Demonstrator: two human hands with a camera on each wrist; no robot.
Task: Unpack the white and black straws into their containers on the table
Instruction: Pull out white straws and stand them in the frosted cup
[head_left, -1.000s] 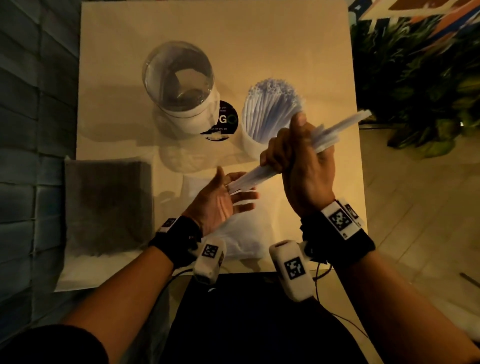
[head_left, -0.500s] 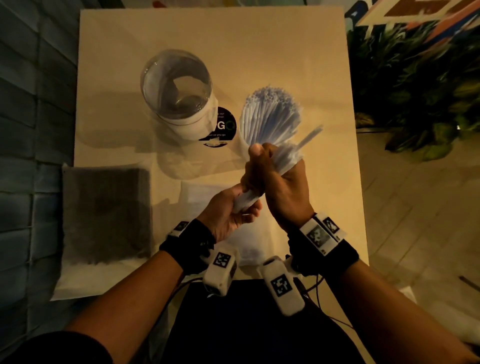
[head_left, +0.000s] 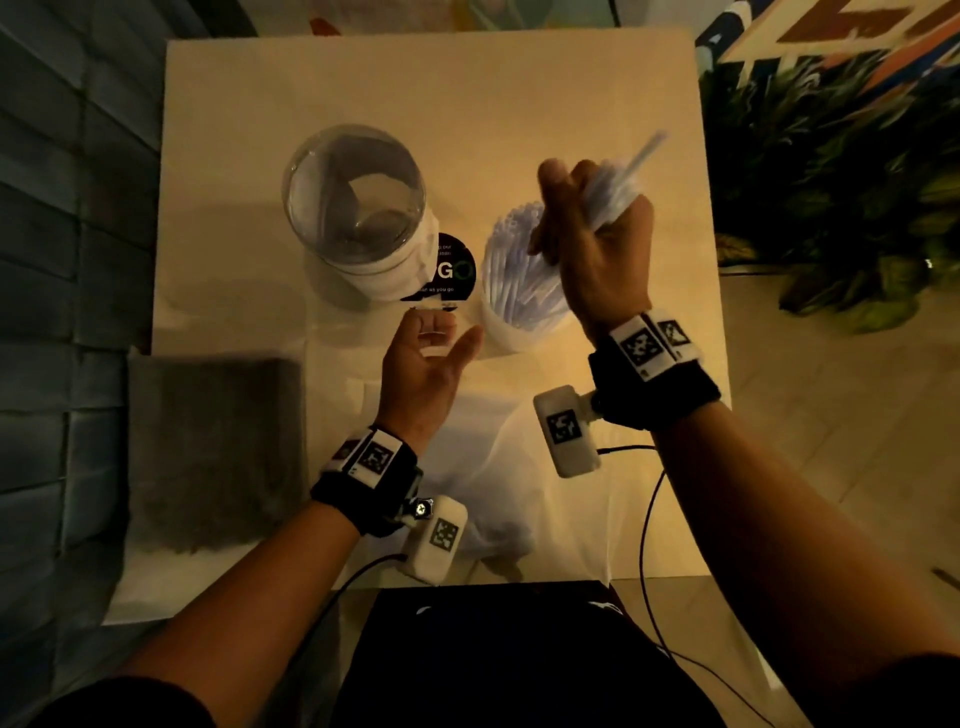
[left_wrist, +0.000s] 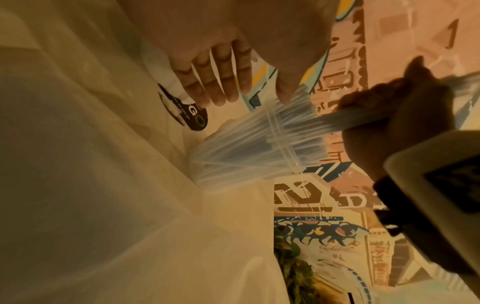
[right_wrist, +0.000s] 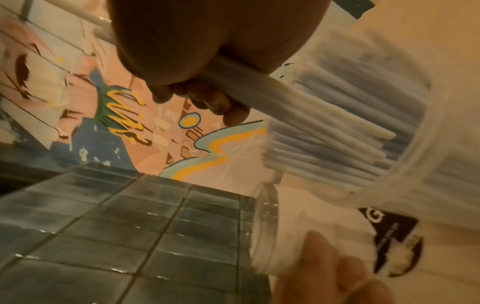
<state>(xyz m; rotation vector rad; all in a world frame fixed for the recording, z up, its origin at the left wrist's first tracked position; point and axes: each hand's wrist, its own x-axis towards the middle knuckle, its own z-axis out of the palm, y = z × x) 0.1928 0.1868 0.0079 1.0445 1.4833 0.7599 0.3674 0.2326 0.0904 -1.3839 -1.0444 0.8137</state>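
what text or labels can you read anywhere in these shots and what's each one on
"GO": large letters on the round black label beside the clear jar.
"as you go": small line low on that same label; the rest of the line is hidden.
Small print at the label's top: too small to read.
Square black-and-white markers on the wrist bands: patterns, not words.
Lettering on the wall mural: stylised and blurred, not readable.
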